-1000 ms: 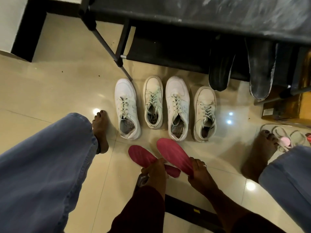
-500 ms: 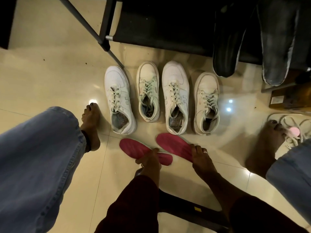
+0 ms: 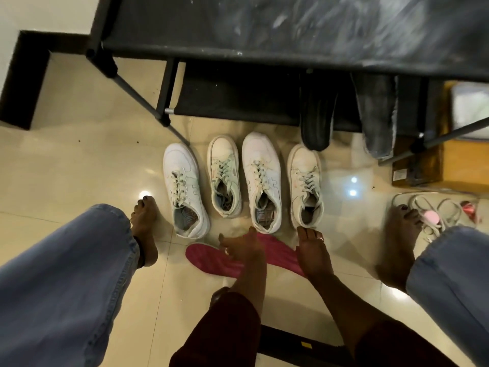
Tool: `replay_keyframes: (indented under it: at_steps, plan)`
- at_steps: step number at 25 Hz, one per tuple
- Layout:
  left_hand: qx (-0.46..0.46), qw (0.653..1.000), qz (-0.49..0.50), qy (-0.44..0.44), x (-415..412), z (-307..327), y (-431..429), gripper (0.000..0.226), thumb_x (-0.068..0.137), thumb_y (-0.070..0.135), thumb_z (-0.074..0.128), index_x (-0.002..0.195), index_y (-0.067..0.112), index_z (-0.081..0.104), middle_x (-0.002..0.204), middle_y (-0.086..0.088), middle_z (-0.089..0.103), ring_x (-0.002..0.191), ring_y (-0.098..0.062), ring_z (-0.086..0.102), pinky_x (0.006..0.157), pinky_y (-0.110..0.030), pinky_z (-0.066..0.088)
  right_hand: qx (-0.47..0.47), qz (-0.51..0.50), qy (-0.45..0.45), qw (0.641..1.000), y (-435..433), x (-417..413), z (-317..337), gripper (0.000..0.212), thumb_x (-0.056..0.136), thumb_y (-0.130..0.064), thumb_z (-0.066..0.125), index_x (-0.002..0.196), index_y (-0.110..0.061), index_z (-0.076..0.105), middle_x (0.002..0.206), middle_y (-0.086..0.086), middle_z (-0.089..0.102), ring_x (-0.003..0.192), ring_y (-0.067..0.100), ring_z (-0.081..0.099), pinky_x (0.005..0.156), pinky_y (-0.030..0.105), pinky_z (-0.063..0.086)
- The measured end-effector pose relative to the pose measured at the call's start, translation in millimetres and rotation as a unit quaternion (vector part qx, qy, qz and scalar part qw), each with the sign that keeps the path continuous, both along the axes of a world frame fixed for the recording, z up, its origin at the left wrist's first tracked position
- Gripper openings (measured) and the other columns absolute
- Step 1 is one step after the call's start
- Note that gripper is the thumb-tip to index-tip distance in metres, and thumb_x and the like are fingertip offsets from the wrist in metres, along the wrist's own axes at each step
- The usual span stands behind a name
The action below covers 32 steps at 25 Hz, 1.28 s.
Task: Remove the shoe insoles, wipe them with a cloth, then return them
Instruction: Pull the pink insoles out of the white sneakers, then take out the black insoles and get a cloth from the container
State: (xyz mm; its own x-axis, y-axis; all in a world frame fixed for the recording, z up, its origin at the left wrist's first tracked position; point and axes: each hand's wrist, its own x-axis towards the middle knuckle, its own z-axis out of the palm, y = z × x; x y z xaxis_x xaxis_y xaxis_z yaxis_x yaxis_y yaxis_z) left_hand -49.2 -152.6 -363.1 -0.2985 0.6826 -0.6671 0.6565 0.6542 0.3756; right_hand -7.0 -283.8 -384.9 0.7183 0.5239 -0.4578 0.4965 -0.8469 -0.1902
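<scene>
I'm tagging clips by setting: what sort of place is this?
Probably a home entryway: glossy cream floor tiles, a black shoe rack holding dark footwear, four white sneakers lined up before it, sandals beside.

Glossy cream tile floor — black metal rack above, dusty.

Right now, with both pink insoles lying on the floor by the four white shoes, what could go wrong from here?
1. The pink insoles lie on the bare floor, which shows dark specks; they may pick up dirt.
2. The four white shoes look alike, with the pairs interleaved; an insole could go back into the wrong one.
3. No cloth is in view, and the left hand and right hand are open near the shoes; wiping might get skipped.
</scene>
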Motion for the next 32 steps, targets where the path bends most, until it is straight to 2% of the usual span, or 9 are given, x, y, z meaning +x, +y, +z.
replay_keyframes:
  at_steps: [1,2,3,6,11,16,21,28,32]
  plan:
    - [0.026,0.997,-0.043,-0.06,21,23,-3,0.093,0.055,-0.011,0.055,0.142,0.005,0.027,0.139,-0.021,0.037,0.126,-0.038,0.04,0.103,-0.045,0.036,0.031,-0.029,-0.029,0.999,-1,7,9,0.05,0.038,0.005,0.083,0.086,0.0,0.067,0.073,0.016,0.065,0.062,0.034,0.062,0.048,0.032,0.052]
    - [0.071,0.988,-0.114,-0.071,40,39,-5,0.137,0.034,0.087,0.02,0.142,0.003,0.026,0.141,-0.021,0.034,0.128,-0.038,0.037,0.104,-0.045,0.033,0.061,-0.052,-0.056,0.995,1,18,23,0.044,0.046,0.003,0.083,0.087,-0.001,0.068,0.072,0.015,0.064,0.063,0.033,0.062,0.046,0.032,0.051]
    - [0.082,0.98,-0.151,-0.103,59,51,-7,0.09,0.077,0.047,0.068,0.141,0.001,0.026,0.142,-0.021,0.032,0.129,-0.038,0.035,0.107,-0.044,0.028,0.101,-0.069,-0.08,0.989,2,29,33,0.037,0.055,0.0,0.081,0.09,-0.003,0.068,0.072,0.014,0.063,0.063,0.033,0.061,0.046,0.032,0.05]
    - [0.161,0.955,-0.231,-0.098,94,67,-10,0.075,0.081,0.022,0.068,0.14,0.001,0.029,0.143,-0.019,0.03,0.129,-0.039,0.031,0.106,-0.04,0.024,0.181,-0.084,-0.181,0.963,-3,57,60,0.01,0.079,-0.012,0.063,0.084,-0.005,0.067,0.07,0.013,0.061,0.061,0.031,0.059,0.046,0.029,0.046]
    - [0.223,0.873,-0.402,-0.165,171,99,1,0.074,0.085,0.026,0.064,0.145,0.006,0.026,0.145,-0.014,0.035,0.134,-0.03,0.027,0.111,-0.039,0.029,0.231,-0.16,-0.291,0.915,8,144,97,0.006,0.081,-0.006,0.062,0.085,-0.001,0.063,0.084,0.02,0.059,0.071,0.034,0.057,0.054,0.03,0.045]
    - [0.255,0.782,-0.569,0.012,255,120,16,0.077,0.089,0.052,0.047,0.145,0.003,0.027,0.149,-0.017,0.03,0.141,-0.033,0.018,0.118,-0.042,0.008,0.17,-0.247,-0.216,0.929,32,221,126,0.039,0.085,-0.026,0.061,0.113,0.0,0.056,0.126,0.028,0.044,0.113,0.043,0.043,0.088,0.047,0.047]
    - [0.107,0.784,-0.607,0.078,288,115,27,0.076,0.087,0.052,0.052,0.147,0.014,0.026,0.151,-0.014,0.024,0.139,-0.037,0.021,0.114,-0.048,0.017,0.06,-0.312,-0.042,0.947,52,260,131,0.074,0.085,-0.053,0.052,0.139,-0.009,0.027,0.141,0.025,0.025,0.13,0.04,0.025,0.106,0.043,0.027]
    - [0.07,0.816,-0.57,0.061,286,114,24,0.082,0.082,0.046,0.065,0.143,0.006,0.029,0.146,-0.015,0.028,0.132,-0.033,0.031,0.103,-0.045,0.036,0.086,-0.392,-0.018,0.916,59,272,117,0.05,0.084,-0.023,0.059,0.127,-0.007,0.039,0.128,0.02,0.042,0.12,0.037,0.039,0.097,0.041,0.038]
    - [0.057,0.822,-0.564,0.058,280,119,25,0.1,0.077,0.039,0.074,0.146,0.002,0.013,0.15,-0.016,0.019,0.133,-0.034,0.03,0.104,-0.043,0.036,0.127,-0.393,-0.027,0.91,49,257,123,0.068,0.076,-0.02,0.07,0.131,-0.005,0.032,0.125,0.022,0.043,0.115,0.039,0.043,0.095,0.043,0.04]
